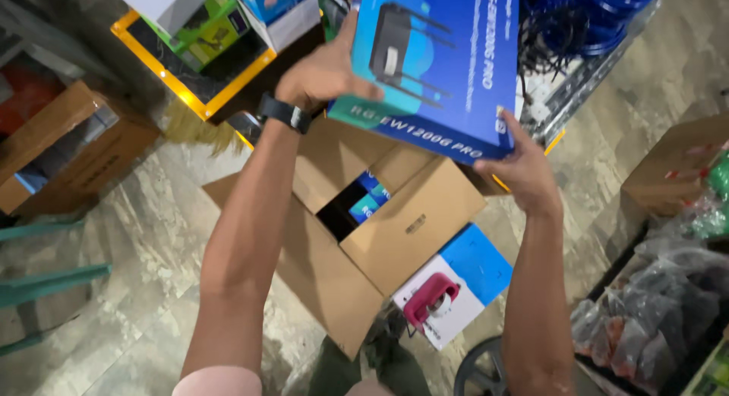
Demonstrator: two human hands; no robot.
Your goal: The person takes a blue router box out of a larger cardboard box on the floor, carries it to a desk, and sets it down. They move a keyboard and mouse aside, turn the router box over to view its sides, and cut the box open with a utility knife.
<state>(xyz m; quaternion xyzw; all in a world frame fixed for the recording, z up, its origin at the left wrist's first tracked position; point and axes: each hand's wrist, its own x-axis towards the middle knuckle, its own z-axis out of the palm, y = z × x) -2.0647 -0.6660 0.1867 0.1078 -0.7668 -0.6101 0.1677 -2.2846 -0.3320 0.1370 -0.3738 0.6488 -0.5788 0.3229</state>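
An open brown cardboard carton (357,229) is seen on the stone-tiled floor (137,236), its flaps spread and a blue box visible inside. Above it, a blue router box (437,62) is held up in the air. Its left edge is gripped by the left hand (323,69), fingers closed around it, a black wristband (283,113) worn below. Its lower right corner is clasped by the right hand (524,172). A pink tape dispenser (431,301) is set on a white-and-blue box (463,278) beside the carton.

Both bare arms stretch forward and up. The left hand (323,71), a dark watch band (284,112) on its wrist, has fingers curled in a grip. The right hand (521,164) is closed likewise, thumb raised.
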